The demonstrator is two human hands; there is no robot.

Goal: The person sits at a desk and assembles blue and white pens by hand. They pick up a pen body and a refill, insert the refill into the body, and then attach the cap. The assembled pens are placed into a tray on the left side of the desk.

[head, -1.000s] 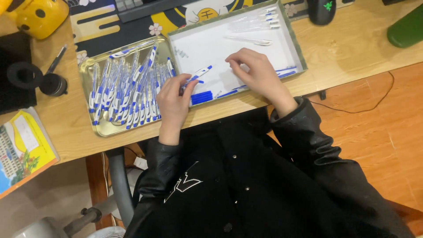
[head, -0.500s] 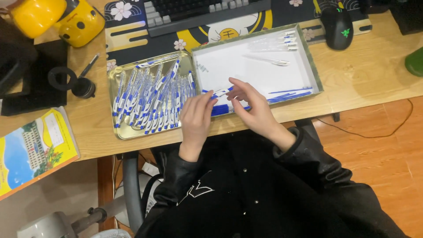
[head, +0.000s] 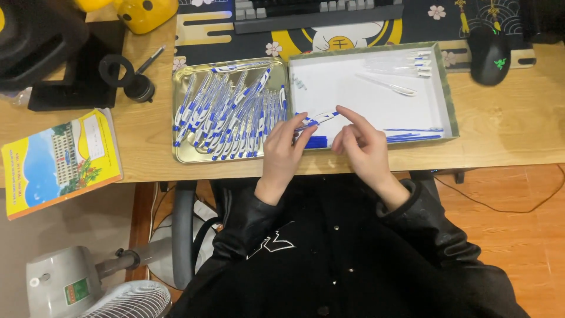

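My left hand [head: 286,145] pinches a white and blue pen [head: 318,119] by its lower end over the seam between two trays. My right hand [head: 360,139] touches the pen's other end with its fingertips, fingers curled. A gold metal tray [head: 179,154] on the left holds several assembled white and blue pens [head: 229,115]. A white-lined box tray [head: 450,100] on the right holds clear pen barrels [head: 394,63], thin blue refills [head: 412,135] and small blue caps [head: 316,142].
A keyboard [head: 318,10] on a patterned desk mat and a black mouse [head: 489,56] lie behind the trays. A yellow booklet [head: 59,159] hangs over the desk's left edge. A black stand [head: 70,59] and a fan [head: 126,297] are at left.
The camera view has shifted and drawn closer. My right hand came from the white tray to the pen in my left hand, and both hands now meet on it.
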